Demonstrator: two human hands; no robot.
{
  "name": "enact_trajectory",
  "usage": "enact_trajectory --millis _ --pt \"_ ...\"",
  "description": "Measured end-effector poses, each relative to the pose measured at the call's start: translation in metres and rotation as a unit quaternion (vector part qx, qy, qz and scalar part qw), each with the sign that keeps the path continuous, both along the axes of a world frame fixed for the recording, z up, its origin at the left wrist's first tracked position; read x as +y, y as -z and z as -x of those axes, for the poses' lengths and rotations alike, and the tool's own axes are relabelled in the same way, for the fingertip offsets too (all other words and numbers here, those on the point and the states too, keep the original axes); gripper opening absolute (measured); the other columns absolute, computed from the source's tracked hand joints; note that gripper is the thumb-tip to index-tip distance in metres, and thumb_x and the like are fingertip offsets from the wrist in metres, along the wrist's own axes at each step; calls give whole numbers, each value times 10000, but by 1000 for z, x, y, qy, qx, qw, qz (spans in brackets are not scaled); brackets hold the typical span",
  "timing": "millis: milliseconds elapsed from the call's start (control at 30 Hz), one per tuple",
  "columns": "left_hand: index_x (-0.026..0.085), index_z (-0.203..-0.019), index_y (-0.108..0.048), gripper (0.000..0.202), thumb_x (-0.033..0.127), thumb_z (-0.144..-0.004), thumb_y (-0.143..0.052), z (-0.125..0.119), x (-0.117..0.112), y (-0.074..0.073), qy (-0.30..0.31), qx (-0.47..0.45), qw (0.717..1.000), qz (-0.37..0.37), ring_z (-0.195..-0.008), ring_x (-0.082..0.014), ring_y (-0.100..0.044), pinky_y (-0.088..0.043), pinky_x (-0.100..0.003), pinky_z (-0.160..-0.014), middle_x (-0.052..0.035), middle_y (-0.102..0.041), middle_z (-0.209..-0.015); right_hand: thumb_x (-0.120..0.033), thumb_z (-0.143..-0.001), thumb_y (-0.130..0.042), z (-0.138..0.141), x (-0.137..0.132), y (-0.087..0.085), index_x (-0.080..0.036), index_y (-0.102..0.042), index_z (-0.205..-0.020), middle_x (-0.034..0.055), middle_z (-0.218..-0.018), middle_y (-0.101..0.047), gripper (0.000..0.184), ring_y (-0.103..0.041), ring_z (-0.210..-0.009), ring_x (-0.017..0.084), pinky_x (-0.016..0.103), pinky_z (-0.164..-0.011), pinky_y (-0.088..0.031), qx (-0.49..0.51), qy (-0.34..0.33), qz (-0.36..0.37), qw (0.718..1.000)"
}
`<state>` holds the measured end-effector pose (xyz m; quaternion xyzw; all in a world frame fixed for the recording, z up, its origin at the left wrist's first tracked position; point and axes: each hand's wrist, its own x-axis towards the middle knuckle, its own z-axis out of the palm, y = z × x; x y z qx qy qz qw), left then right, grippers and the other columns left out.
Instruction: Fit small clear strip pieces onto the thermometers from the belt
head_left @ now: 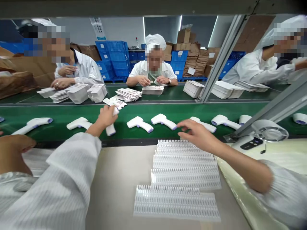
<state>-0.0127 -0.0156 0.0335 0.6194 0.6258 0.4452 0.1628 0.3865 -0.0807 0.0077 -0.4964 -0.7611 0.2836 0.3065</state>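
The white, purple-tipped, pistol-shaped plastic devices (166,120) look smooth, with a soft sheen — the flat green belt (144,110) beneath them is smooth too, faintly glossy. Toothed, translucent white plastic sheets (177,204) catch bright glints on the matt, pale grey counter (115,179). The ribbed white cloth sleeve (69,169) is matt — the slanting silver-grey metal post (222,57) dully shiny.

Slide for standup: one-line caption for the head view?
Left hand holds a white thermometer at the green belt; open right hand hovers beside more thermometers.

Apparently a green belt (170,108), white thermometers (139,124)
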Motion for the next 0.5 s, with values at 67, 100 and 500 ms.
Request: enact_trajectory --millis 67,100,500 --pt "142 -1054 -610 236 275 -887 -711 -14 -7 -9 -3 -29 999 -35 -1480 -348 -304 -432 -453 -1076 -8 -636 -1150 -368 -831 -701 -29 -37 -2 -224 -749 -886 20 -776 -706 161 -613 -594 165 291 -536 -486 48 7 106 993" --pt "169 -1133 -590 287 281 -896 -709 -25 -14 -15 -3 -49 998 -47 -1449 -340 -352 -451 -464 -1037 11 -639 -1157 -368 -811 -712 -41 -55 -3 -224 -739 -808 -9 -651 -652 147 -540 -498 139 263 -458 -422 60 8 164 985" --pt "310 -1344 -516 559 293 -838 -751 -210 -160 -31 267 -355 892 85 -849 -211 -629 -547 -286 -638 -38 -612 -1004 -62 -720 -642 -42 -117 -1 -229 -730 -730 -29 -604 -657 188 -528 -522 127 232 -509 -344 -76 -101 161 979"
